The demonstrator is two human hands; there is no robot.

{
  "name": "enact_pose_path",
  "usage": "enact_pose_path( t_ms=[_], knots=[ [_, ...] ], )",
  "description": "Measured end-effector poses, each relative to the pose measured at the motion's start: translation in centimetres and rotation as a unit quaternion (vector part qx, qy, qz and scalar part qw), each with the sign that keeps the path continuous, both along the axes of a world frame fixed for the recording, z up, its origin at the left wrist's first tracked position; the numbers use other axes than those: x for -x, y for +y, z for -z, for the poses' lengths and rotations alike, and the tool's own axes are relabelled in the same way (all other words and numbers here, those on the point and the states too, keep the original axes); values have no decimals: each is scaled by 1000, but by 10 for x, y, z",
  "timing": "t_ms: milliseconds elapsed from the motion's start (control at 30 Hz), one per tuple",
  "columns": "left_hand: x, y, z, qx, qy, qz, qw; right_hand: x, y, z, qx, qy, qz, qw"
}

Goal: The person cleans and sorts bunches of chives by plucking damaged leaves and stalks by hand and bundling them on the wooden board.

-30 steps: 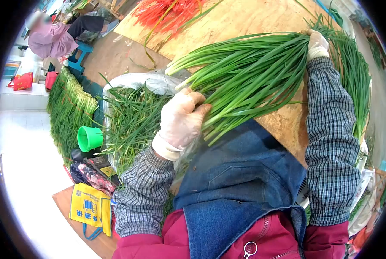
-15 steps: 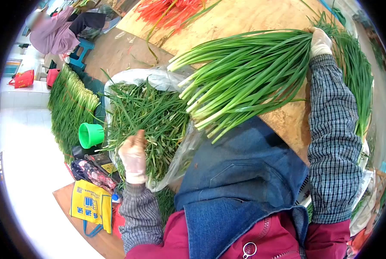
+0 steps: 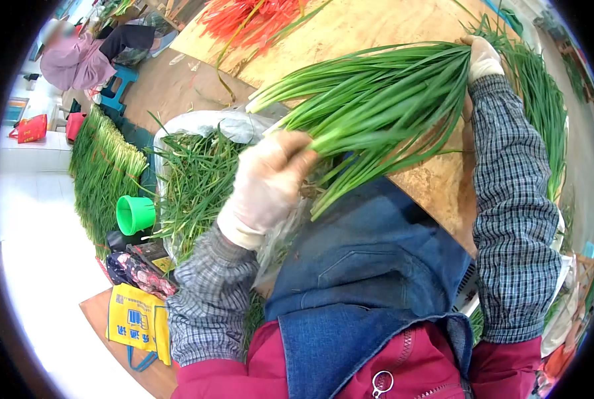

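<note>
A fanned bunch of Chinese chives (image 3: 390,100) stretches across the middle of the view, pale stem ends to the left. My gloved right hand (image 3: 484,58) grips it by the leafy ends at the upper right. At the stem end, my gloved left hand (image 3: 270,179) is closed on some of the stalks, which look slightly blurred there. Below and left of that hand, a plastic-lined container (image 3: 227,126) holds loose, tangled green leaves (image 3: 197,179). More long chives (image 3: 539,113) lie beyond my right hand.
Red plastic strips (image 3: 250,23) lie on the wooden board (image 3: 350,26). At left are stacked chives (image 3: 104,166), a green bucket (image 3: 136,214) and a yellow bag (image 3: 137,319). Another person (image 3: 77,60) is beside a blue stool (image 3: 118,86) at the upper left.
My left hand has moved up and right from above the loose leaves to the stem ends and closed on stalks. The right hand still holds the bunch, shifted slightly left.
</note>
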State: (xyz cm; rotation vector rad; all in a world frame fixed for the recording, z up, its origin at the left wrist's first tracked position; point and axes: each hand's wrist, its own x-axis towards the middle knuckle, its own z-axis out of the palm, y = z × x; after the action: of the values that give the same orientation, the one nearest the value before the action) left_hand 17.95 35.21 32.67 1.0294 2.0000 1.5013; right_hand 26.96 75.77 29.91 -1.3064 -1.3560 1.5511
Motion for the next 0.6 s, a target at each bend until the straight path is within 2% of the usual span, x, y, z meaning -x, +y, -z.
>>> enact_pose_path(
  t_ms=[67, 133, 200, 233, 267, 333, 367, 400, 433, 500, 533, 567, 600],
  knots=[
    [18, 3, -19, 94, 0, -9, 996, 10, -22, -19, 117, 156, 43, 980],
    [35, 8, -12, 97, -2, -34, 995, 12, -27, -25, 73, 138, 24, 987],
    [45, 11, -10, 86, 92, -78, 989, 10, 14, 2, -108, -63, -50, 991],
    [56, 10, -6, 90, 138, -104, 981, 9, 36, 16, -211, -180, -68, 958],
    [67, 7, 6, 59, 150, -137, 977, 7, 60, 34, -331, -318, -84, 884],
    [80, -4, 12, 93, 280, -160, 942, 4, 103, 77, -411, -377, -90, 825],
    [70, -7, 5, 109, 384, -202, 895, 2, 124, 98, -449, -405, -87, 791],
    [51, -11, -7, 123, 482, -240, 834, 0, 118, 96, -445, -425, -88, 783],
    [28, -16, -18, 82, 408, -259, 872, -3, 114, 94, -441, -445, -89, 775],
    [-11, -30, -27, -40, 424, -161, 890, -1, 96, 78, -436, -484, -84, 754],
    [-27, -34, -31, -46, 409, -94, 907, 0, 85, 68, -433, -504, -81, 743],
    [-36, -34, -26, 9, 446, -46, 894, 0, 82, 63, -429, -514, -77, 739],
    [-47, -28, -28, 106, 429, -45, 896, 1, 78, 62, -425, -519, -78, 738]
  ],
)
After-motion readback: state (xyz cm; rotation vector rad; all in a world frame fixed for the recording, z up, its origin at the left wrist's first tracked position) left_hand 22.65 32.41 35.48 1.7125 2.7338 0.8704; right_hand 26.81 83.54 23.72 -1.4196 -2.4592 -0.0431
